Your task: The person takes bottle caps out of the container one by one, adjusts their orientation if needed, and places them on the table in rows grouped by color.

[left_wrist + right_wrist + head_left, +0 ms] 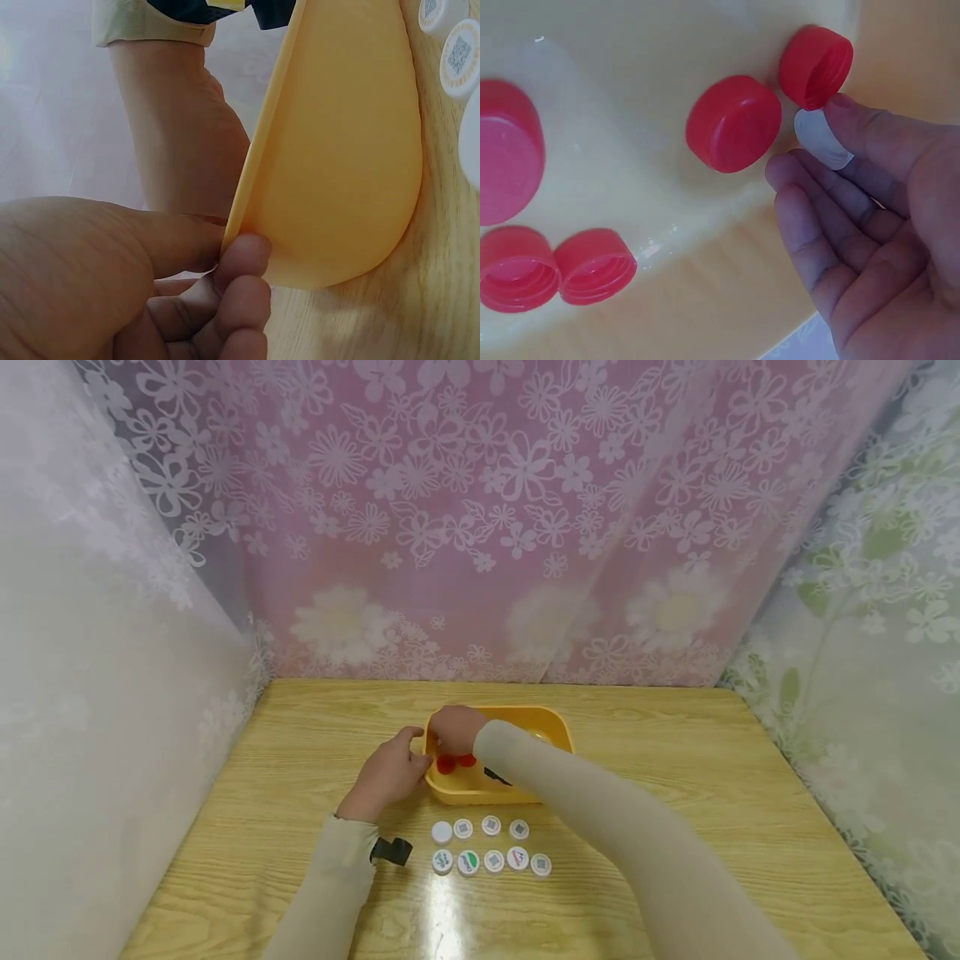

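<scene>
The left hand (390,774) (150,277) grips the left rim of a yellow box (465,797) (337,150) between thumb and fingers. Inside the box's left end, the right hand (457,729) (885,210) pinches a white cap (821,139) between thumb and fingers. One red cap (817,67) is right at the thumb tip, and a second red cap (735,124) lies beside the fingers. More red caps (447,764) (596,266) lie in the box, some with their hollow side showing. The right forearm hides part of the box's interior.
Several white caps (491,825) (459,58) stand in two rows on the wooden table (675,827) in front of the box, some with printed tops. Flowered curtains (480,527) hang behind the table and at both sides.
</scene>
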{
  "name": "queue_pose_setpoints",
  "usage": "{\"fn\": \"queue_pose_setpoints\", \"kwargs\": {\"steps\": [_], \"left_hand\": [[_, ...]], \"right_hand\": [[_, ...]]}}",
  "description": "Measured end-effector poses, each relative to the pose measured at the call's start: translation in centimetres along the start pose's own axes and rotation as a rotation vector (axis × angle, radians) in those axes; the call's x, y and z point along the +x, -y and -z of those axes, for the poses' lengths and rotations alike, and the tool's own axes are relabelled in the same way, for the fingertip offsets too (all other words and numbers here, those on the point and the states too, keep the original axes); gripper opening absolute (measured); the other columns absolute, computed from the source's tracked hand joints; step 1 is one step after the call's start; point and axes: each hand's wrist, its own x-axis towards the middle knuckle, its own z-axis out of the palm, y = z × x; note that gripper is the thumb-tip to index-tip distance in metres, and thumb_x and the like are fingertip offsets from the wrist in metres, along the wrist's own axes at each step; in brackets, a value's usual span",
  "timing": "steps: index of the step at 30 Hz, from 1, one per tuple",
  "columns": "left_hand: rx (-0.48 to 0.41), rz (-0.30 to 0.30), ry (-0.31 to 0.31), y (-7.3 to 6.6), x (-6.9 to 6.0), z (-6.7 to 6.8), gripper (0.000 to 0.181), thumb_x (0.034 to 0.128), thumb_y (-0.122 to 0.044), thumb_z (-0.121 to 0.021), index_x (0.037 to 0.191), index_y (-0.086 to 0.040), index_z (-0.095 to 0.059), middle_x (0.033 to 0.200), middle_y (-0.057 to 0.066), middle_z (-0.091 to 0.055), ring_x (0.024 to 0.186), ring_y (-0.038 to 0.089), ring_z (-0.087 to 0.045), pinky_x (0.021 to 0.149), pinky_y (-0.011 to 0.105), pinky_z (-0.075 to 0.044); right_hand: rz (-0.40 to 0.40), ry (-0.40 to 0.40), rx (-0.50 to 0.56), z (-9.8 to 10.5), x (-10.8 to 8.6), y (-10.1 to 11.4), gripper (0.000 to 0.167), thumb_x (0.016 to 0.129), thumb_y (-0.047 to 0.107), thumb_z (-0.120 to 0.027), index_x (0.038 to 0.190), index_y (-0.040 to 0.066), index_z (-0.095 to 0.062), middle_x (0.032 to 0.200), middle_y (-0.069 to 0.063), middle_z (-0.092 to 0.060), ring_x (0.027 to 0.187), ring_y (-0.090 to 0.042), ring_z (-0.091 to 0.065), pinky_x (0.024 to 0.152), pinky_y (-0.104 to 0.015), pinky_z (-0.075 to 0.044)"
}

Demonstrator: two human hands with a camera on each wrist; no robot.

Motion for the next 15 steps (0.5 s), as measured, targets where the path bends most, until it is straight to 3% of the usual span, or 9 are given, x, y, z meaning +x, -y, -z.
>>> {"fn": "queue_pose_setpoints", "kwargs": {"steps": [7, 11, 15], "left_hand": [[-0.004, -0.016, 0.004, -0.1, -0.2, 0.0, 0.057, 0.1047, -0.026, -0.062, 0.154, -0.006, -0.042, 0.079, 0.004, -0.070, 0.067, 0.016, -0.061, 0.071, 0.033, -0.051], [0.009, -0.016, -0.001, -0.1, -0.2, -0.1, 0.057, 0.1046, -0.026, -0.062, 0.154, -0.005, -0.042, 0.082, 0.001, -0.069, 0.072, 0.016, -0.062, 0.078, 0.037, -0.053], [0.000, -0.030, -0.002, 0.0, 0.1, 0.0, 0.059, 0.1056, -0.025, -0.060, 0.157, -0.005, -0.037, 0.081, 0.003, -0.068, 0.070, 0.016, -0.061, 0.076, 0.036, -0.053]], "right_hand": [[-0.004, -0.023, -0.035, 0.2, -0.6, 0.7, 0.016, 0.097, 0.024, -0.075, 0.111, 0.019, -0.081, 0.103, 0.005, -0.076, 0.087, -0.012, -0.067, 0.092, -0.031, -0.057], [-0.040, -0.008, -0.061, 1.0, -1.3, 1.7, 0.015, 0.098, 0.023, -0.073, 0.110, 0.019, -0.081, 0.099, 0.005, -0.076, 0.085, -0.013, -0.065, 0.091, -0.031, -0.057], [-0.077, 0.014, -0.112, 1.0, -0.6, 1.4, 0.016, 0.099, 0.021, -0.072, 0.112, 0.021, -0.081, 0.095, 0.006, -0.074, 0.082, -0.013, -0.062, 0.087, -0.029, -0.057]]}}
